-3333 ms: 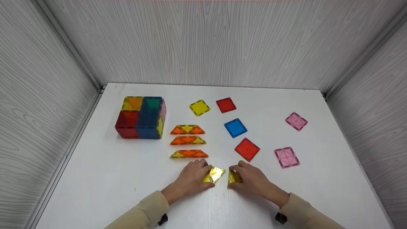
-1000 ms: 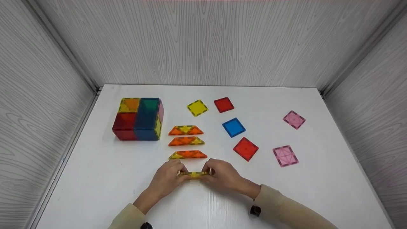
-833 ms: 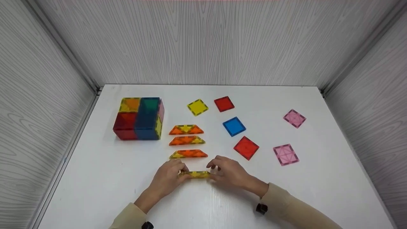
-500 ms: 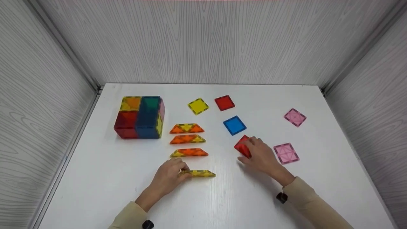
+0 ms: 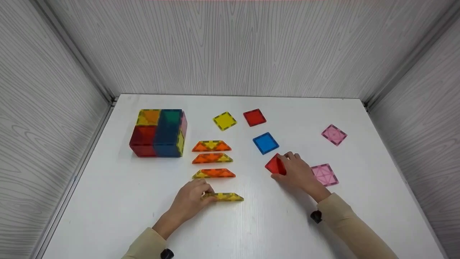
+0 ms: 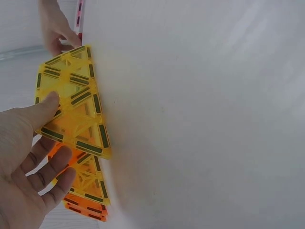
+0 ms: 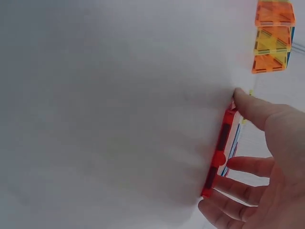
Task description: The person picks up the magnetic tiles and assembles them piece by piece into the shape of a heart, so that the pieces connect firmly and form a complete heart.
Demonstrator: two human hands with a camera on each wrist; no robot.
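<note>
Head: walled white table (image 5: pixel 107 201); left fingers (image 5: pixel 205 187) pinch yellow strip (image 5: pixel 229 196), right (image 5: pixel 289 161), seemingly, red tile (image 5: pixel 274 166).

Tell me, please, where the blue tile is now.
In the head view, the blue tile lies right of centre, between the far red tile and the red tile at the right hand.

The head camera looks forward and down, from well above, at most of the table (image 5: pixel 230 233). The wrist cameras see the left hand (image 6: pixel 16 155) and the right hand (image 7: pixel 286 148) very near, with the table turned sideways. Head and left wrist views share the yellow strip (image 6: pixel 78 117); head and right wrist, the red tile (image 7: pixel 222 137).
</note>
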